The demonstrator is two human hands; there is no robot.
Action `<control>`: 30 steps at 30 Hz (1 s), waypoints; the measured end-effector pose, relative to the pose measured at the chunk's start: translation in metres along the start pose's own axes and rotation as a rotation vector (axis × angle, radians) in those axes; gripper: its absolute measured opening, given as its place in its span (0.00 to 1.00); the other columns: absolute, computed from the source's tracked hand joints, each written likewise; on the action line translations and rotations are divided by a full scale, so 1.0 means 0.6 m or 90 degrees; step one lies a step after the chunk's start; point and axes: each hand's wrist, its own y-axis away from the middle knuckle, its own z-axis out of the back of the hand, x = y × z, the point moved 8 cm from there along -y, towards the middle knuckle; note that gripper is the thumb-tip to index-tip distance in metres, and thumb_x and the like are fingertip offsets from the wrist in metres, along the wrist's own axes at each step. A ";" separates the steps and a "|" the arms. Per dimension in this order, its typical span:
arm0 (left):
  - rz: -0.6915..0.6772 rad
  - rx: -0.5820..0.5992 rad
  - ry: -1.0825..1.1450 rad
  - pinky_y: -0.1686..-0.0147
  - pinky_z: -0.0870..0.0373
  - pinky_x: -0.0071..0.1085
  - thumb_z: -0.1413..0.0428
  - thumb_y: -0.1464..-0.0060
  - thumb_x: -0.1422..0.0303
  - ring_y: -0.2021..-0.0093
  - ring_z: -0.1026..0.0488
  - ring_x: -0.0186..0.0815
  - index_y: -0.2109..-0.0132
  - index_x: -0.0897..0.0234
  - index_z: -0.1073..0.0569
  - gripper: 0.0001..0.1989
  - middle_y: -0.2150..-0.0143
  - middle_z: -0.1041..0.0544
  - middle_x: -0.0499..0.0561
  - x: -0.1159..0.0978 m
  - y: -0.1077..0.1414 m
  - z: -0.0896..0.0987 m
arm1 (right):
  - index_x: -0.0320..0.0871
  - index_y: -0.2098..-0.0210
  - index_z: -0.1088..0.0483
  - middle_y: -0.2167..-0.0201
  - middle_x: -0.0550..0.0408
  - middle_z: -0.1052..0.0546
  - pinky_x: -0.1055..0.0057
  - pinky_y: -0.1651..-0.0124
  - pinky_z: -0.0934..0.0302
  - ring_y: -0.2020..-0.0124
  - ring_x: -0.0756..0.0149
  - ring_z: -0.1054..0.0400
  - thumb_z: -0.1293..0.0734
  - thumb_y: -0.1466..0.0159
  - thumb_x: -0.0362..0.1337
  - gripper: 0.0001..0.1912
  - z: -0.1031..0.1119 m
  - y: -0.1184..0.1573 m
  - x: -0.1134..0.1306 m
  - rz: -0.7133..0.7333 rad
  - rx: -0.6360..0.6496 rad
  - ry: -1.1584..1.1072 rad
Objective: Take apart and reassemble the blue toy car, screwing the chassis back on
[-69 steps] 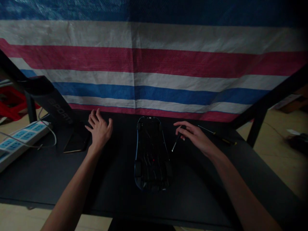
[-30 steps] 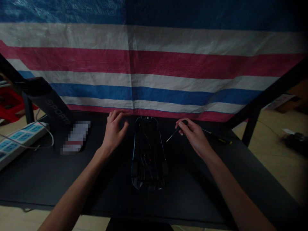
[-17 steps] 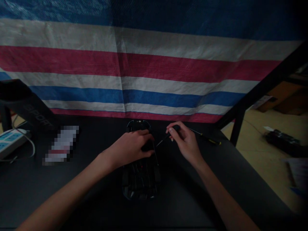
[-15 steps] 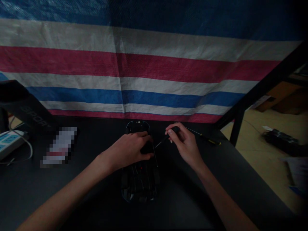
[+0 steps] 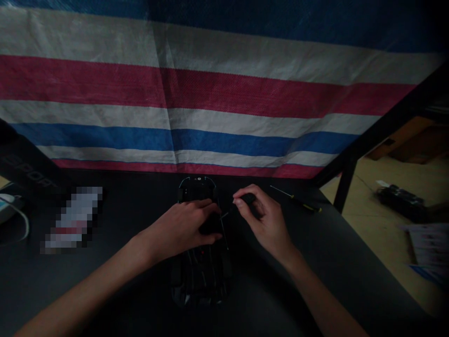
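A dark toy car [image 5: 201,276] lies upside down on the black table, its underside and wheels facing up. Across its middle rests my left hand [image 5: 191,222], fingers bent and thumb spread, gripping the car; what lies under the palm is hidden. Pinched in my right hand [image 5: 261,213] is a screwdriver [image 5: 248,198] with a black handle. Its thin shaft points left, with the tip at the car's right side near my left fingers. Dim light hides the exact contact.
Another screwdriver [image 5: 301,203], black and yellow, lies to the right on the table [image 5: 336,271]. A blurred-out flat item [image 5: 75,217] and a white power strip [image 5: 6,208] are at left. Behind hangs a striped tarp [image 5: 228,93]. A dark frame post [image 5: 345,185] stands at the right.
My right hand and its screwdriver have shifted slightly left, closer to the car. My left hand stays on the car. The whole view has moved a little.
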 end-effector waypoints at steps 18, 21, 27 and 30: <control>-0.009 0.012 0.025 0.54 0.25 0.40 0.39 0.39 0.59 0.49 0.20 0.46 0.43 0.62 0.25 0.20 0.46 0.21 0.55 0.004 -0.008 0.003 | 0.48 0.55 0.29 0.60 0.58 0.25 0.71 0.57 0.35 0.59 0.68 0.28 0.35 0.29 0.33 0.05 -0.003 0.007 0.020 0.051 0.023 0.046; -0.012 0.010 0.024 0.54 0.24 0.40 0.39 0.39 0.59 0.50 0.20 0.47 0.44 0.62 0.24 0.19 0.45 0.21 0.56 0.003 -0.006 0.002 | 0.49 0.52 0.29 0.57 0.55 0.25 0.68 0.53 0.35 0.55 0.64 0.28 0.37 0.28 0.35 0.07 -0.002 0.009 0.018 0.023 0.026 0.094; -0.032 -0.003 0.012 0.57 0.24 0.39 0.39 0.38 0.59 0.51 0.20 0.46 0.43 0.61 0.25 0.19 0.45 0.22 0.56 0.004 -0.003 -0.001 | 0.50 0.52 0.31 0.61 0.57 0.24 0.69 0.62 0.35 0.63 0.65 0.28 0.39 0.29 0.36 0.09 -0.005 0.015 0.025 -0.020 0.057 0.129; -0.035 -0.008 0.013 0.58 0.25 0.38 0.38 0.39 0.59 0.52 0.20 0.45 0.44 0.61 0.25 0.19 0.46 0.21 0.55 0.004 -0.003 0.001 | 0.49 0.54 0.32 0.63 0.56 0.24 0.68 0.63 0.36 0.64 0.64 0.27 0.39 0.31 0.35 0.07 -0.005 0.012 0.034 -0.006 0.053 0.157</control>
